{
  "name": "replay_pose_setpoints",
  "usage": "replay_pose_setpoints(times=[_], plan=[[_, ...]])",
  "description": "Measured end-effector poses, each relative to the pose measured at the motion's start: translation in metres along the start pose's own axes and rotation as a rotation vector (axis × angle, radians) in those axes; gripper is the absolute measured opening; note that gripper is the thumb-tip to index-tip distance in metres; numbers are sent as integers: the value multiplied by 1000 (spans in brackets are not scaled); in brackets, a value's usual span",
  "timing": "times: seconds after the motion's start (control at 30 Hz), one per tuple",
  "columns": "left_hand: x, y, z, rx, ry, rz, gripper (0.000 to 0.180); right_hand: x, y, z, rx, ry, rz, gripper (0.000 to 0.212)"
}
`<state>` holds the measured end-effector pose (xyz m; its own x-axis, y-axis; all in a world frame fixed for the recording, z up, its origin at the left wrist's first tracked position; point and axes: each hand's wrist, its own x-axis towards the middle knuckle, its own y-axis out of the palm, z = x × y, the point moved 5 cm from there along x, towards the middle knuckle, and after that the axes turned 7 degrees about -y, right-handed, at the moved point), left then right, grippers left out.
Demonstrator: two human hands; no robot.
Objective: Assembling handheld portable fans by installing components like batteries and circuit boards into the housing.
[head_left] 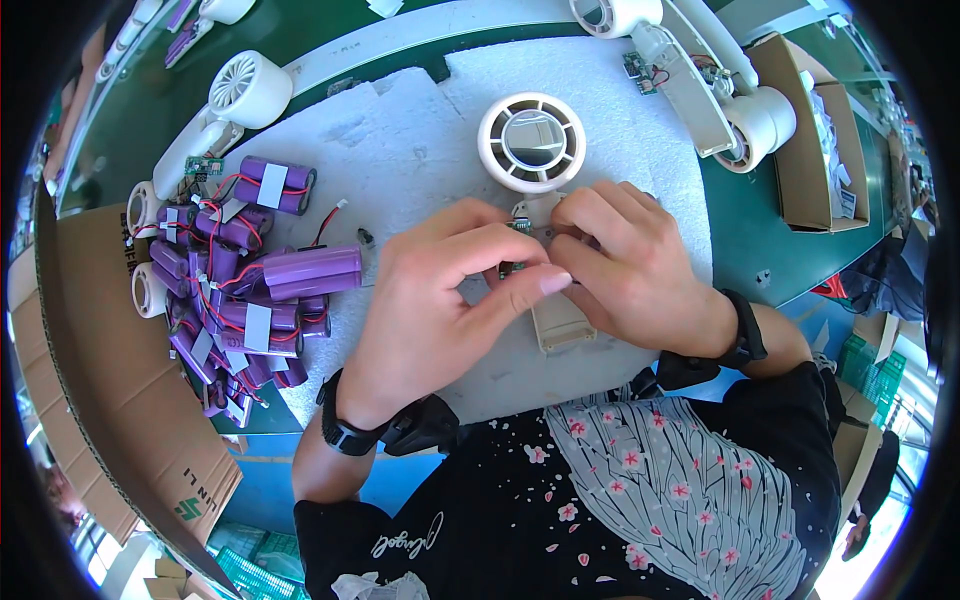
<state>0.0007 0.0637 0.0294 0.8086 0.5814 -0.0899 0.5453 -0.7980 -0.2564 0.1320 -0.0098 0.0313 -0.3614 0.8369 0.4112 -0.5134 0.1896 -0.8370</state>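
A white handheld fan lies in the middle of the foam sheet, its round head (531, 143) away from me. Its opened handle (562, 325) points toward me. Over the handle, my left hand (430, 300) is closed, thumb and index fingertip meeting the right fingers. My right hand (637, 270) is closed too, its fingertips pinched together above the handle. Whatever the fingertips hold is hidden by the fingers. Between the hands, parts of a small green circuit board (521, 225) show in the handle.
Left of the hands lies a heap of purple battery packs (260, 315) with red wires, beside a tall cardboard box (130, 370). More white fans (250, 90) lie around the foam sheet (400, 130). An open carton (815, 140) stands at the far right.
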Motion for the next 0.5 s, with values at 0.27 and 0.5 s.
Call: replay_pose_setpoints(times=[0.27, 0.5], plan=[[3, -1, 12, -107, -63, -31, 11, 1, -9, -9, 166, 27, 22, 24], [3, -1, 16, -216, -142, 34, 9, -1, -12, -24, 315, 27, 26, 22]])
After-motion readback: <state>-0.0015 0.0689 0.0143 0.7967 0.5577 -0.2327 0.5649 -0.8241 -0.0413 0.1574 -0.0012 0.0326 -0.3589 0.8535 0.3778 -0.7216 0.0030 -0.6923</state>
